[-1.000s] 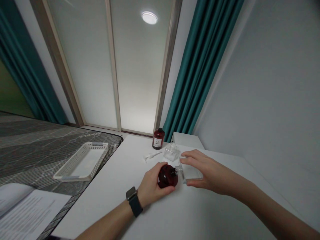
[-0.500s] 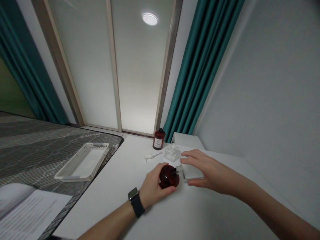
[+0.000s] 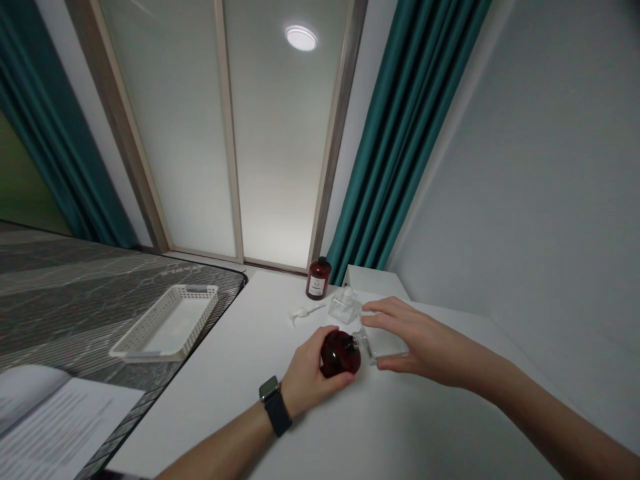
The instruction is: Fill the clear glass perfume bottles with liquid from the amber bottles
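My left hand, with a dark watch at the wrist, is closed round a dark amber bottle that is tipped towards the right. Its mouth meets the neck of a clear square bottle. That clear bottle sits between the thumb and fingers of my right hand. Whether liquid passes between the two I cannot make out. Just behind them is a second clear square container. A white pump head with a thin tube lies on the white table.
An amber bottle with a black cap and white label stands at the table's far edge, near a white box. On the grey patterned surface to the left are a white basket and an open book. A wall borders the right.
Almost nothing differs. My left hand and the amber bottle appear very slightly further right, along with a small shift of the whole view; both hands keep their hold.
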`<state>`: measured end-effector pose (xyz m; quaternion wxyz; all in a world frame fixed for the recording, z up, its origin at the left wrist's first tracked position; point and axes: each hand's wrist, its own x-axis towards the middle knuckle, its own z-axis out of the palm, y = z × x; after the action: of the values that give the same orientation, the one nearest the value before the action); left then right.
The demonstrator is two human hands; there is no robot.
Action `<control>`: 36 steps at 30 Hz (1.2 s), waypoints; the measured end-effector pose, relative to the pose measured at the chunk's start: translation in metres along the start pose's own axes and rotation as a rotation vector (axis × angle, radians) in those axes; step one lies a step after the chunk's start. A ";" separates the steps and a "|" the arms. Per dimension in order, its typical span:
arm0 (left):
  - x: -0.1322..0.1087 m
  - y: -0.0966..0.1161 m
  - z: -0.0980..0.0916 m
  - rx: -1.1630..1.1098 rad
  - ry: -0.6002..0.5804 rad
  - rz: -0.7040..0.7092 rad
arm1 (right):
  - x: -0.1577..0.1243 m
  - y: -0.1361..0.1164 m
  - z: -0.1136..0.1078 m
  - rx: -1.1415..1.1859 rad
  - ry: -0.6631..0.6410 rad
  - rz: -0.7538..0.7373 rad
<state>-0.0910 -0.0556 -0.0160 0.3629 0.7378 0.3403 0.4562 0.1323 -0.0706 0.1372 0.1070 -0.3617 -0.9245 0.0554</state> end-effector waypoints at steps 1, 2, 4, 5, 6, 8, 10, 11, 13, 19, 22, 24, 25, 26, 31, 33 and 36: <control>0.000 0.000 0.000 0.001 0.001 0.000 | 0.000 0.000 0.000 0.003 0.001 -0.001; 0.000 0.000 0.000 0.003 0.003 -0.002 | 0.000 0.000 -0.001 0.005 0.000 -0.001; 0.000 0.001 0.000 0.001 0.004 -0.002 | 0.000 0.000 -0.001 0.003 -0.003 0.000; 0.000 0.002 0.000 -0.002 0.003 -0.002 | 0.000 0.000 -0.001 -0.002 -0.005 0.001; 0.000 0.002 0.000 -0.008 0.002 -0.004 | 0.000 0.000 -0.001 -0.006 -0.006 0.002; 0.001 0.002 0.001 -0.024 -0.002 -0.005 | 0.000 0.000 -0.001 -0.010 -0.011 0.000; 0.001 0.001 0.002 -0.045 -0.009 -0.004 | 0.001 0.001 -0.002 -0.006 -0.009 -0.005; 0.002 0.001 0.003 -0.055 -0.013 -0.002 | 0.001 0.001 -0.002 -0.003 -0.005 -0.008; 0.002 0.000 0.003 -0.070 -0.016 0.002 | 0.001 0.001 -0.002 -0.001 0.000 -0.013; 0.001 -0.004 0.004 -0.088 -0.022 0.004 | 0.001 0.000 -0.003 -0.016 -0.012 -0.013; 0.000 -0.005 0.004 -0.093 -0.021 0.009 | 0.000 0.002 -0.001 -0.006 -0.001 -0.014; 0.000 -0.005 0.004 -0.097 -0.021 0.013 | -0.001 0.004 0.001 0.009 0.013 -0.011; 0.001 -0.005 0.004 -0.099 -0.021 0.014 | -0.001 0.004 0.002 0.017 0.019 -0.006; 0.001 -0.004 0.004 -0.099 -0.021 0.013 | -0.002 0.005 0.003 0.025 0.025 -0.001; 0.002 -0.001 0.003 -0.100 -0.022 0.005 | -0.005 0.005 0.009 0.071 0.064 0.034; 0.002 -0.001 0.003 -0.099 -0.021 0.002 | -0.006 0.006 0.011 0.087 0.078 0.040; 0.002 -0.001 0.003 -0.103 -0.022 -0.004 | -0.008 0.008 0.015 0.094 0.095 0.039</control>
<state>-0.0880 -0.0541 -0.0169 0.4051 0.7225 0.3137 0.4642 0.1397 -0.0708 0.1202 0.1665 -0.3764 -0.9075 0.0836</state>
